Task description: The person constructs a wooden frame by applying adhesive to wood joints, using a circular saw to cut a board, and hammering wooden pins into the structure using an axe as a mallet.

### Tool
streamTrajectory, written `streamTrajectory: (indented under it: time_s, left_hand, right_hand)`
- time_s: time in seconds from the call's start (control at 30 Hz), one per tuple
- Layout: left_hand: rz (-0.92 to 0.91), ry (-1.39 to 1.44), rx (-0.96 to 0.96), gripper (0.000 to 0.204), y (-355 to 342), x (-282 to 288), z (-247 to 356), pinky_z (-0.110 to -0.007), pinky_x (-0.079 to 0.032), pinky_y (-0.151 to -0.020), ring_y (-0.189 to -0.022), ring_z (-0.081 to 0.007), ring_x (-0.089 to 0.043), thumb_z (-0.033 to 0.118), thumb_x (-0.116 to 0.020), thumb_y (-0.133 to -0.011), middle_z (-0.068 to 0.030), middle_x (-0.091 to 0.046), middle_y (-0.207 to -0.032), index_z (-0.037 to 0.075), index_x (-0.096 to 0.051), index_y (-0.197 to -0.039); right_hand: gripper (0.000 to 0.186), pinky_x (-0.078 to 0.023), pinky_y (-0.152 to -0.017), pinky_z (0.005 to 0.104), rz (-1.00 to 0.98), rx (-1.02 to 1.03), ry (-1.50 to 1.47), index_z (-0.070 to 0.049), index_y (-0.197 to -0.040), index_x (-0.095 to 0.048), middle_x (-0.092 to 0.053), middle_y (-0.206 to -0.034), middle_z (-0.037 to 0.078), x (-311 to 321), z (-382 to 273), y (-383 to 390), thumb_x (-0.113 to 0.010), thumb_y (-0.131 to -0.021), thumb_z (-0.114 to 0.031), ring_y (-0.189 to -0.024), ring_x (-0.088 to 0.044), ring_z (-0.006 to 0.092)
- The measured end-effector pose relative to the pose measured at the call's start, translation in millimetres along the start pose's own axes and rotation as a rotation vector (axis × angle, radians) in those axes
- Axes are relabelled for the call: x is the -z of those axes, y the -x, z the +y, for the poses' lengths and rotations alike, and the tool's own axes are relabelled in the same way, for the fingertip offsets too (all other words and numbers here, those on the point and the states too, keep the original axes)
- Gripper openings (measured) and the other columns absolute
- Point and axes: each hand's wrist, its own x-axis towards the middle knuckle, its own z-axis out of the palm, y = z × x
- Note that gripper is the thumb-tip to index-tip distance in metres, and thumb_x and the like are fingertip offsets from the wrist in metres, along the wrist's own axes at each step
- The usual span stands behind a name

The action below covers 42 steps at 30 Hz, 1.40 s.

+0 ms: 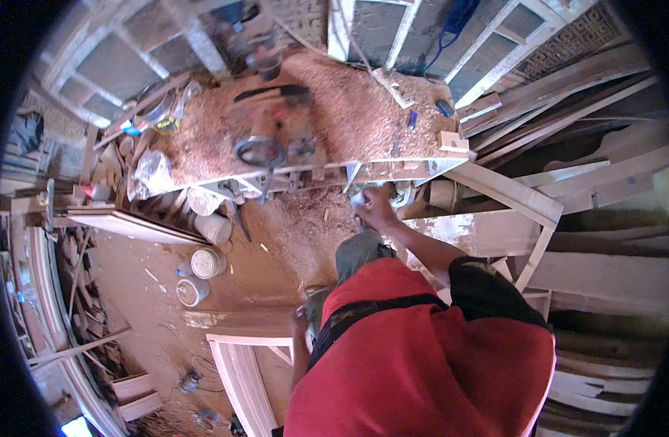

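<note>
At near edge of table (407, 159): right hand (376, 207), curled, contents unclear; nearer, leftward: left hand (300, 321), grip indiscernible; far side: wood shavings (352, 109) lie heaped.

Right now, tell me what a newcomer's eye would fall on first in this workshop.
First, the bright red shirt filling the lower middle, with the right hand reaching to the front edge of the workbench. Next, the reddish-brown wood shavings heaped over that bench across the upper middle, around a blurred machine. Then the whitish buckets on the floor, left of centre.
</note>
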Motion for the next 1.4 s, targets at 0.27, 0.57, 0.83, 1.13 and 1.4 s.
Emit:
streamTrajectory:
  time_s: [0.27, 0.57, 0.83, 1.13, 1.4]
  left_hand:
    - [0.307, 0.26, 0.256, 0.026, 13.5, 24.2, 138.2, -0.028, -0.051, -0.057, -0.067, -0.015, -0.06, 0.022, -0.057, -0.098, -0.0067, -0.064, -0.089, 0.004, -0.063, -0.116]
    - [0.029, -0.216, 0.064, 0.028, 86.6, -51.3, 190.2, -0.031, -0.055, -0.074, -0.083, -0.0171, -0.068, 0.021, -0.062, -0.097, -0.0116, -0.072, -0.092, 0.001, -0.065, -0.116]
    - [0.104, -0.159, 0.308, 0.029, 114.8, -79.2, 229.0, -0.033, -0.057, -0.073, -0.083, -0.0186, -0.068, 0.023, -0.06, -0.098, -0.012, -0.071, -0.091, 0.0, -0.065, -0.115]
    - [0.168, -0.129, 0.332, 0.032, 138.2, -83.3, 245.2, -0.035, -0.059, -0.072, -0.084, -0.0201, -0.068, 0.026, -0.059, -0.098, -0.013, -0.07, -0.09, -0.001, -0.065, -0.114]
    - [0.221, -0.029, 0.276, 0.032, 158.6, -103.2, 251.7, -0.036, -0.06, -0.07, -0.077, -0.0197, -0.067, 0.026, -0.056, -0.097, -0.0123, -0.068, -0.086, -0.001, -0.066, -0.112]
  right_hand:
    - [0.03, -0.054, -0.075, 0.0439, 0.473, -0.158, 0.322, -0.002, -0.1, -0.064, -0.066, -0.094, 0.018, 211.8, 237.8, -136.6, -0.076, -0.075, -0.013, -0.085, -0.066, 0.0346]
    - [0.032, -0.055, -0.069, 0.0424, 0.658, -0.452, 0.374, -0.006, -0.099, -0.071, -0.072, -0.089, 0.016, 307.6, 403.8, -242.2, -0.077, -0.082, -0.032, -0.078, -0.071, 0.0329]
    - [0.041, -0.056, -0.074, 0.0453, 0.488, -0.605, 0.689, -0.009, -0.097, -0.074, -0.073, -0.091, 0.017, 309.6, 465.3, -262.1, -0.073, -0.082, -0.048, -0.083, -0.071, 0.0344]
    - [0.043, -0.056, -0.075, 0.0421, 0.523, -0.601, 0.558, -0.009, -0.099, -0.074, -0.073, -0.095, 0.016, 305.9, 470.7, -282.1, -0.075, -0.081, -0.048, -0.084, -0.071, 0.0334]
    - [0.065, -0.054, -0.084, 0.0423, 0.575, -0.549, 0.248, 0.0, -0.118, -0.067, -0.072, -0.108, 0.016, 302.5, 434.8, -254.2, -0.083, -0.074, -0.044, -0.098, -0.07, 0.0311]
